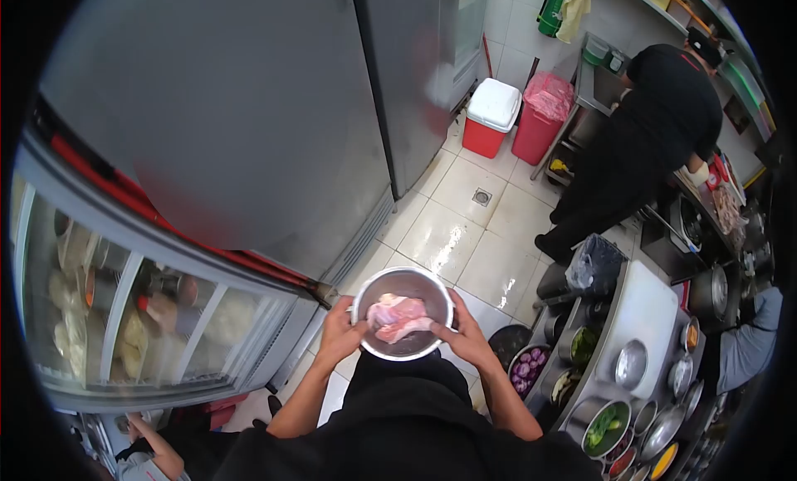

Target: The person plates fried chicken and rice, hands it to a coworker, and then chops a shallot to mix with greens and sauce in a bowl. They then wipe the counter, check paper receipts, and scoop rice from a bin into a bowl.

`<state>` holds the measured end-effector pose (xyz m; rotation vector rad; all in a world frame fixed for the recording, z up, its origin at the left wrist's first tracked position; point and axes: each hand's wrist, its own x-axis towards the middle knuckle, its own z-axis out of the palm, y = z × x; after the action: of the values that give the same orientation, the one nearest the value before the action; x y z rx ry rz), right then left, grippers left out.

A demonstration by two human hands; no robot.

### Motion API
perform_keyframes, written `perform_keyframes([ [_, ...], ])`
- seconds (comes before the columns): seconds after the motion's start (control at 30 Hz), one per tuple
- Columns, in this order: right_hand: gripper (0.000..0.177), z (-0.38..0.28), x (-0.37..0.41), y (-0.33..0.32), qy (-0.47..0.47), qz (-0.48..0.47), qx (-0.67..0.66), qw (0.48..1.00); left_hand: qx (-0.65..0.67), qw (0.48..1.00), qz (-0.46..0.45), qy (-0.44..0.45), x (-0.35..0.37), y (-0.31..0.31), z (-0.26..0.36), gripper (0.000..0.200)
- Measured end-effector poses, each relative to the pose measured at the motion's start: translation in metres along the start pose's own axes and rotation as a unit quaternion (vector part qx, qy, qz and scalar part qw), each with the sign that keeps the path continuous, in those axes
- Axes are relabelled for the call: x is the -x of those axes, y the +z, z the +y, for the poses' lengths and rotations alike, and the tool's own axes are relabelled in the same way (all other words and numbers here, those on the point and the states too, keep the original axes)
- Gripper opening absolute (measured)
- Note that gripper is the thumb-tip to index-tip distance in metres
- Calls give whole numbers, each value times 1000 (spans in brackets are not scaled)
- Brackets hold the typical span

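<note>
A round metal bowl (403, 275) is held out in front of my body at waist height. Inside it lie pieces of raw pink meat (398, 317). My left hand (339, 330) grips the bowl's left side, its thumb over the rim. On the opposite side my right hand (467, 333) is wrapped round the rim, thumb towards the inside. The fingers under the bowl are partly hidden.
A glass-door fridge (124, 315) with bagged food stands at left, beside a tall grey door (249, 116). At right is a counter with a white cutting board (643, 315) and several bowls. A co-worker (656, 132) in black bends over a far counter. A red cooler (490, 120) stands ahead.
</note>
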<state>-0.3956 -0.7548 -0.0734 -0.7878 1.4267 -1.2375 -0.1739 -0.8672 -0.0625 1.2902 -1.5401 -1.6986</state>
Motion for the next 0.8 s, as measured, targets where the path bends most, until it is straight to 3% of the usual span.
perform_keyframes([
  [0.07, 69, -4, -50, 0, 16, -83, 68, 994, -54, 994, 74, 53, -18, -10, 3, 40],
  [0.13, 71, -9, -91, -3, -8, -127, 127, 984, -57, 992, 117, 6, -32, -2, 31, 41],
  [0.2, 75, -9, -131, -1, -49, -124, 169, 976, -58, 985, 145, 73, -64, -16, -31, 41],
  [0.27, 77, -3, -156, -3, -48, -84, 171, 980, -26, 986, 156, -60, -89, -1, -7, 39],
  [0.33, 83, -24, -190, -11, 17, -119, 233, 965, -14, 992, 106, -72, -139, -5, -13, 38],
  [0.4, 84, -30, -182, -6, -17, -91, 205, 974, 10, 998, 49, -37, -147, -17, -14, 36],
  [0.47, 88, -45, -165, -8, -62, -52, 148, 986, 29, 999, -4, -32, -145, -11, 24, 44],
  [0.5, 92, -63, -166, -12, -28, -64, 144, 987, 54, 998, -39, -6, -158, -16, 26, 47],
  [0.57, 96, -37, -192, -10, -170, -43, 172, 969, 2, 999, -26, 31, -176, -16, 16, 47],
  [0.63, 96, -48, -194, -11, -174, 11, 191, 966, -83, 995, -49, -19, -190, -17, 26, 43],
  [0.73, 94, -71, -190, -20, -100, 126, 149, 976, -187, 972, -141, 18, -273, -25, 2, 39],
  [0.8, 93, -82, -158, -26, -69, 208, 114, 969, -37, 973, -224, 28, -300, 3, 25, 36],
])
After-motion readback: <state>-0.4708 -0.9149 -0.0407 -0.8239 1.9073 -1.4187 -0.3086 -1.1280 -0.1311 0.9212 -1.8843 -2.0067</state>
